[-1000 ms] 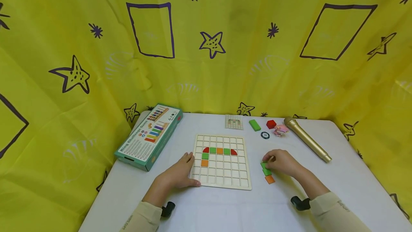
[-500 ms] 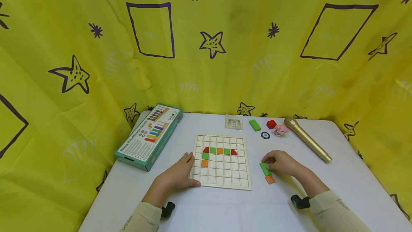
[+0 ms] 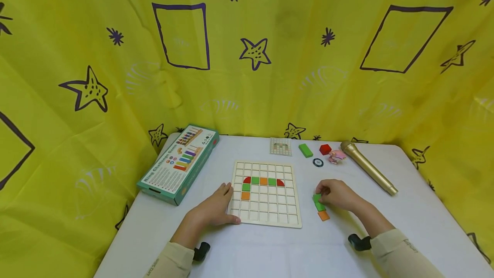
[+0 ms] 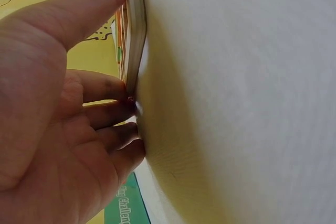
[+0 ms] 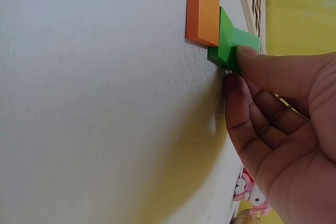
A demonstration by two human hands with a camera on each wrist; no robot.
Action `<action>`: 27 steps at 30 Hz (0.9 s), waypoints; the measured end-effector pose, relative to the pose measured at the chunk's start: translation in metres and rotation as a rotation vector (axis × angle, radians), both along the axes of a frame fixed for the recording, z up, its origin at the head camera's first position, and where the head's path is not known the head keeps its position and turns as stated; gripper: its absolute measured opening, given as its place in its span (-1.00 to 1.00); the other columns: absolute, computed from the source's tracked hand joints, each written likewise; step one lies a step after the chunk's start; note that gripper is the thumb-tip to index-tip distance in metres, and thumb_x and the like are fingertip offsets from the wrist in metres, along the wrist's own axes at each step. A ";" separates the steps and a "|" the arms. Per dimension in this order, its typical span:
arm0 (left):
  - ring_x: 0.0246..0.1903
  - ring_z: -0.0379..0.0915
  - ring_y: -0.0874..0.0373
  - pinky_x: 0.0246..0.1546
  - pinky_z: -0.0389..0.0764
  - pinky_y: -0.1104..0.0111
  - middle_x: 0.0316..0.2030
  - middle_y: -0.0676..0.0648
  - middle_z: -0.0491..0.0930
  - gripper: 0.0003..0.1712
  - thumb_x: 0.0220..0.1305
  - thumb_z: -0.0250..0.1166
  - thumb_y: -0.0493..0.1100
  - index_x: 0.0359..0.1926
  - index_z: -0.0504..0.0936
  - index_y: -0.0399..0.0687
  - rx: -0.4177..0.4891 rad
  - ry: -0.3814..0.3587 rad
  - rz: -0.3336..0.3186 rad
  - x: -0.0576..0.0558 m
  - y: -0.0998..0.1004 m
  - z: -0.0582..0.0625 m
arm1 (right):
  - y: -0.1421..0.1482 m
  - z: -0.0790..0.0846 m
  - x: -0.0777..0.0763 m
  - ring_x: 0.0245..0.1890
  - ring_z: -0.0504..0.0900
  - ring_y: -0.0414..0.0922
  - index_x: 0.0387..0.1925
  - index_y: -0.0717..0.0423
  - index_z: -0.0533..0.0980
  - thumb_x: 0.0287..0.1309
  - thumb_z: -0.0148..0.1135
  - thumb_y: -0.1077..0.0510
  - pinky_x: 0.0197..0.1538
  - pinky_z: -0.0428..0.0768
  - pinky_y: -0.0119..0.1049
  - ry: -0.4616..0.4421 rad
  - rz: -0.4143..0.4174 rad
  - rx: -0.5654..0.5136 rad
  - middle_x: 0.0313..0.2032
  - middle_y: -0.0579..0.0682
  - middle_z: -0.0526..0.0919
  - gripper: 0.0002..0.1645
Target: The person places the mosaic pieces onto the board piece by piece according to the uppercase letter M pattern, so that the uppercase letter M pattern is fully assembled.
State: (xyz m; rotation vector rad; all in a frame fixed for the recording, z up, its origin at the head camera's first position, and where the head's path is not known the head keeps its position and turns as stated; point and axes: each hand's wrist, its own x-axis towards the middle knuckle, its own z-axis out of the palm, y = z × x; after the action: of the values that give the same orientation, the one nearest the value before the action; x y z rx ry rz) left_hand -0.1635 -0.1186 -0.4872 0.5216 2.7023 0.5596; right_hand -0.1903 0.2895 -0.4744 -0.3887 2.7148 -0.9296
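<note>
A pale grid board (image 3: 267,216) lies in the middle of the table, with red, green and orange tiles (image 3: 263,180) set in some of its cells. Around its near left corner rests the left hand (image 3: 216,206); in the left wrist view, the thumb and fingertips touch the board's edges (image 4: 137,30). To the board's right, the right hand (image 3: 339,195) pinches a green tile (image 5: 247,40) between thumb and forefinger. Another green tile (image 5: 224,32) is against it, partly overlapped. An orange tile (image 5: 203,11) lies flat, touching the green ones.
A green-edged game box (image 3: 178,164) lies at the left. Along the back are a small pattern card (image 3: 281,146), a green block (image 3: 305,150), a red block (image 3: 325,149), a round dark chip (image 3: 318,162), a pink figure (image 3: 337,156) and a gold microphone (image 3: 368,167).
The right hand has shifted only slightly. The green tiles under it looked lined up half a second ago and stand offset now. The left hand and board stay in place.
</note>
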 end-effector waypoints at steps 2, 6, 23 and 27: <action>0.55 -0.19 -0.15 0.45 0.11 0.02 0.55 -0.22 0.00 0.28 0.03 0.50 0.30 0.53 0.10 -0.31 -0.001 0.001 0.000 0.000 0.000 0.000 | 0.001 0.000 -0.001 -0.33 0.50 -0.12 -0.30 0.15 0.59 0.09 0.41 0.36 -0.22 0.55 -0.26 -0.009 -0.008 -0.003 -0.38 -0.09 0.59 -0.84; 0.54 -0.19 -0.15 0.45 0.11 0.02 0.55 -0.23 0.00 0.28 0.03 0.50 0.30 0.53 0.10 -0.32 -0.002 0.000 0.000 0.001 0.000 0.001 | 0.003 -0.001 -0.003 -0.29 0.51 -0.09 -0.26 0.15 0.61 0.15 0.37 0.34 -0.18 0.56 -0.23 -0.054 -0.018 -0.020 -0.35 -0.07 0.60 -0.88; 0.55 -0.20 -0.13 0.45 0.12 0.03 0.56 -0.21 0.00 0.29 0.02 0.49 0.32 0.54 0.09 -0.28 -0.012 -0.007 0.002 0.000 0.000 -0.001 | -0.006 0.005 -0.013 -0.31 0.53 -0.10 -0.23 0.18 0.65 0.22 0.34 0.28 -0.23 0.56 -0.28 -0.058 -0.005 -0.060 -0.35 -0.06 0.62 -0.91; 0.55 -0.19 -0.14 0.45 0.12 0.03 0.55 -0.22 0.00 0.29 0.03 0.49 0.32 0.54 0.10 -0.30 -0.017 -0.002 0.002 0.000 0.000 -0.001 | -0.010 0.006 -0.015 -0.32 0.54 -0.11 -0.24 0.19 0.65 0.21 0.34 0.29 -0.24 0.57 -0.28 -0.058 -0.003 -0.067 -0.36 -0.06 0.62 -0.92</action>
State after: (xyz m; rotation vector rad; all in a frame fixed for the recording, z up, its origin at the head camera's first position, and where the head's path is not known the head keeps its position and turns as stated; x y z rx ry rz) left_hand -0.1638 -0.1183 -0.4881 0.5139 2.7036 0.5375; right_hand -0.2050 0.2791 -0.4681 -0.3643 2.6386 -1.0184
